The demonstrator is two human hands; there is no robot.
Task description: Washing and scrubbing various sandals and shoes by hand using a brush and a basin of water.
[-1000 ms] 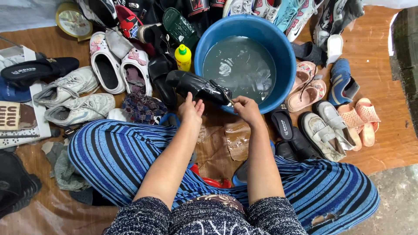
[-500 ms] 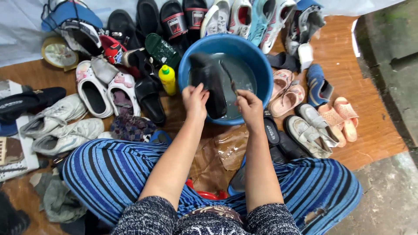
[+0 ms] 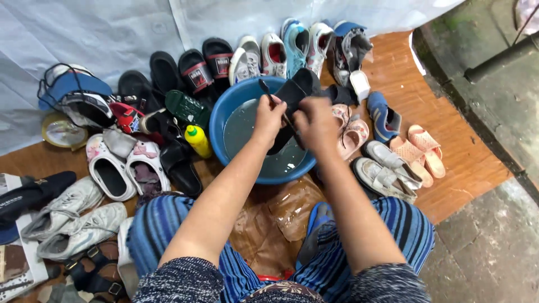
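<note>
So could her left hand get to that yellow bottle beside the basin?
Probably yes: the yellow bottle stands uncovered just left of the basin, but the left hand currently holds a brush.

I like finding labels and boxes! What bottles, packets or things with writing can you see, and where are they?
Yellow squeeze bottle: left of the blue basin, green cap.
Black slides: behind the basin, red-and-white printed strap bands.
White bottle: right of the basin, among shoes.
Printed paper: bottom left, partly hidden.
</note>
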